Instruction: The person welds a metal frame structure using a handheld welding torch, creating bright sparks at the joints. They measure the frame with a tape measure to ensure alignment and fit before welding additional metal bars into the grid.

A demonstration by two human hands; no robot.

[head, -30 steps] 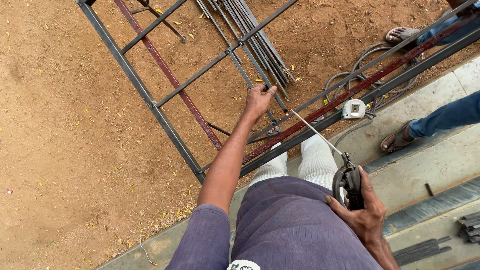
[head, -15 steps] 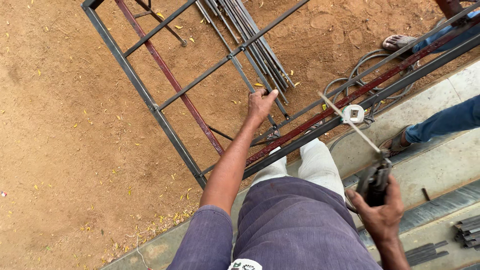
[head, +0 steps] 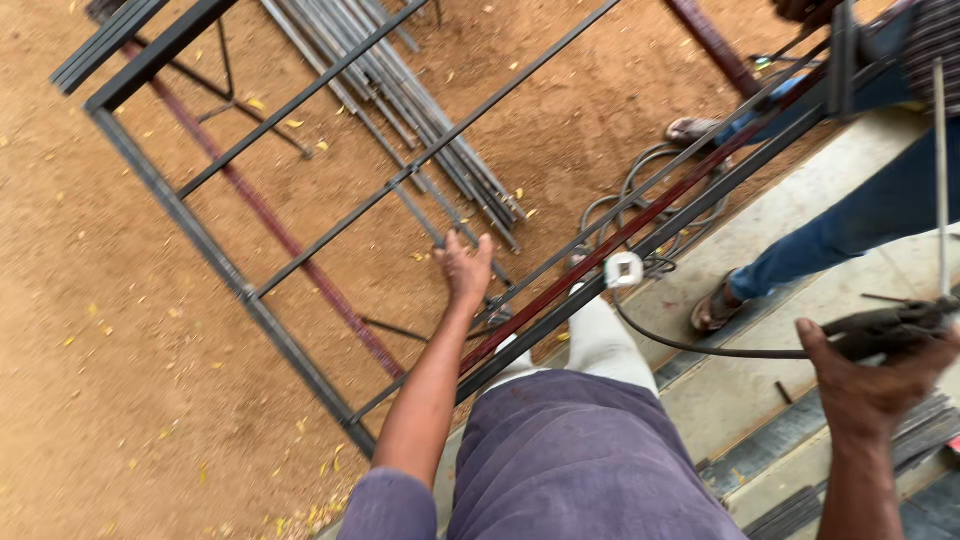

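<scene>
The left hand (head: 466, 268) lies flat, fingers spread, on a thin bar of the steel frame (head: 170, 205) lying on the dirt. The right hand (head: 868, 375) grips a welding holder (head: 890, 322), its rod (head: 940, 170) upright, cable (head: 700, 345) trailing toward the frame

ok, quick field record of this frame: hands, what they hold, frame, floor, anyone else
left hand: open, resting on a bar of the metal frame
right hand: gripping an electrode holder with a thin rod pointing up
cable: runs from the holder toward a white block on the frame
frame: dark steel grid lying on sandy ground
loose rods: bundled under the frame
other person: jeans leg, sandalled foot on the concrete step
</scene>
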